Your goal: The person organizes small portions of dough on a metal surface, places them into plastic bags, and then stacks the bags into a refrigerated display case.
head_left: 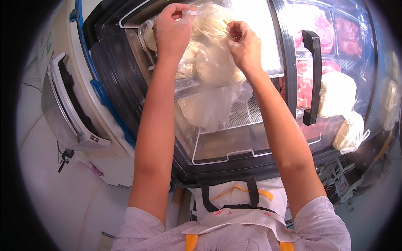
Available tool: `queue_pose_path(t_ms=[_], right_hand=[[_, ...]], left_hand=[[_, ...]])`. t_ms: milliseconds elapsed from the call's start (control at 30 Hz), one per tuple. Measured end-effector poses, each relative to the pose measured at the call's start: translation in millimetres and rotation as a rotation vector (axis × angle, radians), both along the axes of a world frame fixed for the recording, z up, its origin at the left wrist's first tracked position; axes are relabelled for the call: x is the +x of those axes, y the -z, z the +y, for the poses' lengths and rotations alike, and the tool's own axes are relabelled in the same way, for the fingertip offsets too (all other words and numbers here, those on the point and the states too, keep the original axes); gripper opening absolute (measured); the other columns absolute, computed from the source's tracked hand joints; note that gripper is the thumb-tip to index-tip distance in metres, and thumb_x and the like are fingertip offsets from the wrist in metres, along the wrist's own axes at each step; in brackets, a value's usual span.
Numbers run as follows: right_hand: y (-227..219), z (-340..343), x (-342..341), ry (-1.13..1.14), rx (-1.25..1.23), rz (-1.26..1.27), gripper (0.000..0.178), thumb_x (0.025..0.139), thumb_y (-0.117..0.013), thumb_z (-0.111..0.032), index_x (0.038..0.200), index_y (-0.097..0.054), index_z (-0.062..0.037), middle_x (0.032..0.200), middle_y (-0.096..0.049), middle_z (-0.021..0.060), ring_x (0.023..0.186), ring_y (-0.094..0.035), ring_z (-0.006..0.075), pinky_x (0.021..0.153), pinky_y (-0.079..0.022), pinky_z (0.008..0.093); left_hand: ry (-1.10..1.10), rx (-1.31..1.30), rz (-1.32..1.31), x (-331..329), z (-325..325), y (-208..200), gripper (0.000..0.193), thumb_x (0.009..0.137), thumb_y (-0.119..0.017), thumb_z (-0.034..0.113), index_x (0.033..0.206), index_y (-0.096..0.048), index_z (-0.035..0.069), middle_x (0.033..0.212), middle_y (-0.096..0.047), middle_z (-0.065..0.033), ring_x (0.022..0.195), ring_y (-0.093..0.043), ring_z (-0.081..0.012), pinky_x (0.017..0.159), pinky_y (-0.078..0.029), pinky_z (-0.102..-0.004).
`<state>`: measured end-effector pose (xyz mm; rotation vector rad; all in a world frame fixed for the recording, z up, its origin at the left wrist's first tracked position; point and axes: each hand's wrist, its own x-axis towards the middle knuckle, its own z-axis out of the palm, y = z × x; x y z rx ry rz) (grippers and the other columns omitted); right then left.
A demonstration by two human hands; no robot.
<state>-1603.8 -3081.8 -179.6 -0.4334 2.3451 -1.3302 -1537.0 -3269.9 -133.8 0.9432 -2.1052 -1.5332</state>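
Both arms reach into the uncovered side of a chest-type display fridge. With fingers pinched, my left hand (175, 33) grips the thin edge of a clear plastic bag (208, 20) holding pale noodles. On the bag's other side, my right hand (246, 45) has its fingers curled and pinched at the film. Beneath lie more bagged noodles (189, 60), partly hidden by the bag and my hands. A cloudy plastic bag (207, 108) with pale contents rests nearer me, above a perforated white basket (243, 113).
A glass lid with a black handle (312, 77) covers the right side, over packs of pink meat (309, 23). Two white bagged bundles (338, 94) sit on the right. A white wire frame (228, 158) lines the near edge. A grey-white appliance (67, 104) stands at left.
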Motion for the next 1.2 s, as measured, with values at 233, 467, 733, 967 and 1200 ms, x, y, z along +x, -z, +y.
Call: queue_pose_path(t_ms=[233,467,733,967,1200], right_hand=[[6.7,-0.1,0.5,0.056,-0.050,-0.053,0.034,0.086,-0.080,-0.003,0.119,-0.070,-0.0021,0.102,-0.077,0.0078,0.091,-0.073,0.0185,0.089,-0.058,0.0326],[8.5,-1.9,1.4,0.124,-0.105,-0.081,0.019,0.093,-0.079,-0.005,0.111,-0.073,-0.0009,0.095,-0.077,0.0040,0.086,-0.070,0.0115,0.083,-0.057,0.0280],[8.4,-3.5,-1.3,0.173,-0.157,-0.084,0.018,0.092,-0.077,-0.008,0.109,-0.075,-0.0042,0.095,-0.079,0.0070,0.085,-0.073,0.0156,0.085,-0.057,0.0319],[12.6,-2.9,-4.3,0.191,-0.165,-0.031,0.018,0.094,-0.076,-0.008,0.110,-0.074,-0.0025,0.094,-0.079,0.0086,0.084,-0.071,0.0162,0.084,-0.057,0.0325],[-11.3,-4.0,10.0,0.078,-0.184,0.327,0.014,0.097,-0.071,-0.005,0.111,-0.071,-0.0034,0.096,-0.075,0.0134,0.083,-0.070,0.0275,0.076,-0.056,0.0389]], left_hand=[[0.009,0.012,0.007,4.2,5.5,-2.4,0.015,0.096,-0.077,0.011,0.104,-0.076,-0.001,0.099,-0.076,-0.0036,0.093,-0.067,-0.0088,0.086,-0.051,-0.0244],[0.037,-0.013,0.029,8.5,7.1,-1.3,0.015,0.097,-0.076,0.010,0.106,-0.075,-0.001,0.101,-0.077,-0.0041,0.096,-0.068,-0.0099,0.090,-0.052,-0.0253],[-0.027,0.001,-0.087,23.8,14.8,-17.9,0.019,0.095,-0.078,0.013,0.107,-0.075,0.000,0.102,-0.075,-0.0044,0.095,-0.068,-0.0115,0.087,-0.053,-0.0267],[-0.082,0.143,-0.075,48.9,11.3,-18.8,0.019,0.095,-0.079,0.016,0.105,-0.074,0.001,0.098,-0.075,-0.0045,0.093,-0.069,-0.0136,0.084,-0.055,-0.0285],[0.043,-0.298,-0.350,122.1,8.3,20.8,0.023,0.087,-0.074,0.008,0.110,-0.075,0.007,0.107,-0.075,-0.0097,0.105,-0.071,-0.0304,0.096,-0.054,-0.0384]])
